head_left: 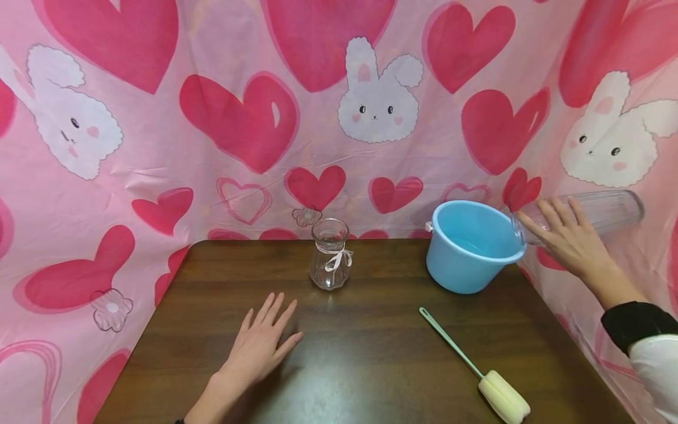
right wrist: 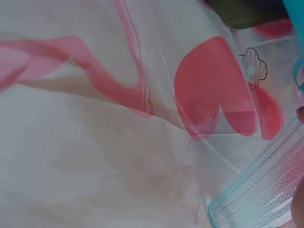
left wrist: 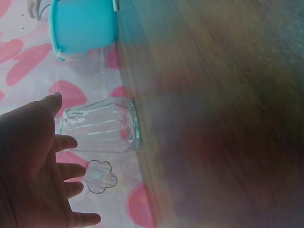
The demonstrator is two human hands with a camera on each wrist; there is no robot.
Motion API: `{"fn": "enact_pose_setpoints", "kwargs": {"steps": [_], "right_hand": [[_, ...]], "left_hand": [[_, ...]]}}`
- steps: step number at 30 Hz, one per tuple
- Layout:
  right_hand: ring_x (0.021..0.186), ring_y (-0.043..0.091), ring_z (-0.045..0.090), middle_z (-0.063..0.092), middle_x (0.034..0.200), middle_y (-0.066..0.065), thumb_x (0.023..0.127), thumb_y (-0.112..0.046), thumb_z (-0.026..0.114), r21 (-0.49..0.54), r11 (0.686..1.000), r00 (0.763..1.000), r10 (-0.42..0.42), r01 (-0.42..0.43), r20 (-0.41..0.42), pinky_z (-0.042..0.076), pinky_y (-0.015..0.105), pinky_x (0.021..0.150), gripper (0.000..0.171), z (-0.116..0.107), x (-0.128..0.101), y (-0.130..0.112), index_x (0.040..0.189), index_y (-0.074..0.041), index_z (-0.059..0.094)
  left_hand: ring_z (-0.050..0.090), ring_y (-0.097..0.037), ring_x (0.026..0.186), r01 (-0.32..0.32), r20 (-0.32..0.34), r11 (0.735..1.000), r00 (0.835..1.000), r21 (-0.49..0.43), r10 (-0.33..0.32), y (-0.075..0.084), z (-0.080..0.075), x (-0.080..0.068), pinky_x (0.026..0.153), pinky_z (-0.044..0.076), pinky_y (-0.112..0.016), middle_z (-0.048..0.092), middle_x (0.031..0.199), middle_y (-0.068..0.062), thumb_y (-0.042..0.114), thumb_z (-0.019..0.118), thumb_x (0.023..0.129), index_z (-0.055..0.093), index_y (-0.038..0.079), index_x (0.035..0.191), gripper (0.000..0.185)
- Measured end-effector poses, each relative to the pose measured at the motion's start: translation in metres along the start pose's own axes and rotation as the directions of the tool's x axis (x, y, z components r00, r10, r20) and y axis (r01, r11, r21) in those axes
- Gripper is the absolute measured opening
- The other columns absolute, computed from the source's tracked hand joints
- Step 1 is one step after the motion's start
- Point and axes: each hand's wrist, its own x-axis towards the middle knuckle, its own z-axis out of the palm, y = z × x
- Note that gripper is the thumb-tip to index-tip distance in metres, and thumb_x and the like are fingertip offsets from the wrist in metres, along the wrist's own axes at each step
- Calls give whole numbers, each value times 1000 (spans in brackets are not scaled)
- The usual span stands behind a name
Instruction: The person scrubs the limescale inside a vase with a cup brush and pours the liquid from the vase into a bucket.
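Observation:
My right hand (head_left: 569, 240) grips a tall ribbed clear glass vase (head_left: 609, 210) held on its side, its mouth over the rim of a light blue bucket (head_left: 466, 247) at the table's back right. In the right wrist view the ribbed glass vase (right wrist: 261, 199) fills the lower right corner. My left hand (head_left: 262, 344) lies flat and open on the brown table (head_left: 371, 353), fingers spread. Just beyond it stands a small clear glass vase (head_left: 330, 254) with a white ribbon; the left wrist view shows this small vase (left wrist: 102, 126) and the bucket (left wrist: 83, 26).
A sponge brush (head_left: 479, 371) with a pale green handle and yellow foam head lies on the table's right front. A pink cloth (head_left: 254, 118) with hearts and bunnies hangs behind and around the table.

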Motion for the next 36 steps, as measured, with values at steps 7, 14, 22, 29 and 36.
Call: {"fn": "enact_pose_setpoints", "kwargs": {"steps": [7, 14, 22, 29, 36], "right_hand": [[143, 54, 23, 27, 153, 32, 30, -8, 103, 20, 999, 999, 47, -47, -11, 5, 65, 124, 147, -2, -2, 0, 158, -20, 31], [136, 60, 30, 33, 145, 39, 47, -4, 97, 238, 941, 946, 282, -241, -158, 22, 74, 113, 118, -2, -7, -7, 150, -11, 40], [142, 55, 25, 27, 154, 34, 71, -3, 88, 553, 602, 724, 690, -576, 3, 21, 77, 112, 111, -13, -19, -47, 161, -11, 23], [143, 45, 24, 29, 157, 28, 81, -16, 84, 676, 402, 622, 776, -618, 107, 26, 79, 109, 107, -35, -23, -88, 164, -13, 18], [135, 48, 31, 35, 151, 28, 85, -21, 84, 698, 308, 593, 778, -646, 206, 39, 76, 100, 101, -60, -15, -129, 162, -8, 21]], "left_hand": [[32, -37, 153, 3, -2, 1000, 1000, -9, -3, 2, 0, -1, 112, 32, -72, 41, 163, -16, 50, 64, 100, 50, 16, 156, 66], [32, -36, 154, 1, -5, 1000, 1000, 2, -1, 3, 2, -1, 113, 32, -70, 41, 163, -15, 51, 65, 99, 50, 16, 156, 67], [31, -36, 154, -15, 6, 1000, 1000, -5, 15, 4, 0, 1, 113, 29, -73, 40, 164, -13, 53, 63, 100, 49, 16, 156, 69], [31, -36, 154, -22, -10, 1000, 1000, -1, 22, 4, -2, 3, 114, 28, -72, 39, 164, -14, 54, 63, 99, 48, 17, 157, 71], [31, -36, 154, -12, -3, 1000, 1000, -9, 12, 8, -2, 2, 114, 27, -72, 39, 165, -14, 53, 65, 99, 47, 17, 158, 71]]}}
